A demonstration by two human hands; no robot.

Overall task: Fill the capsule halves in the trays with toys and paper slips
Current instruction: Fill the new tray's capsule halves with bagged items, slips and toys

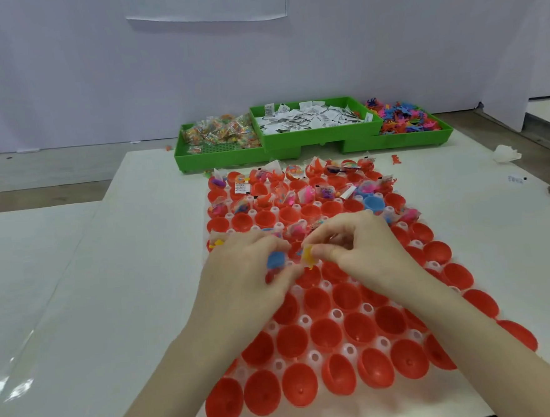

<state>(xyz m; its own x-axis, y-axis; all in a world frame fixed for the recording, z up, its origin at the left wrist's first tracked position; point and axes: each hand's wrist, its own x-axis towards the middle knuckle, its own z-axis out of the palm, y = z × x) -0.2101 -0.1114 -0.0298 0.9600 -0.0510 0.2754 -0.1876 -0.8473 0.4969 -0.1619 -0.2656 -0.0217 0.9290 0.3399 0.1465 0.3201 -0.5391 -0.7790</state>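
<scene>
A clear tray (336,314) of red capsule halves (324,332) covers the table's middle. The far rows hold toys and paper slips, while the near rows sit hollow. Over the tray's middle, my left hand (249,272) holds several small toys, among them a blue toy (275,260). My right hand (358,248) pinches a yellow toy (308,255) between thumb and fingertips, close to the left hand. One blue capsule half (373,203) sits among the red ones at the far right.
Green bins at the back hold bagged toys (219,132), paper slips (309,118) and loose coloured toys (404,118). A stray red toy (396,159) and a crumpled white scrap (506,153) lie on the table at the right.
</scene>
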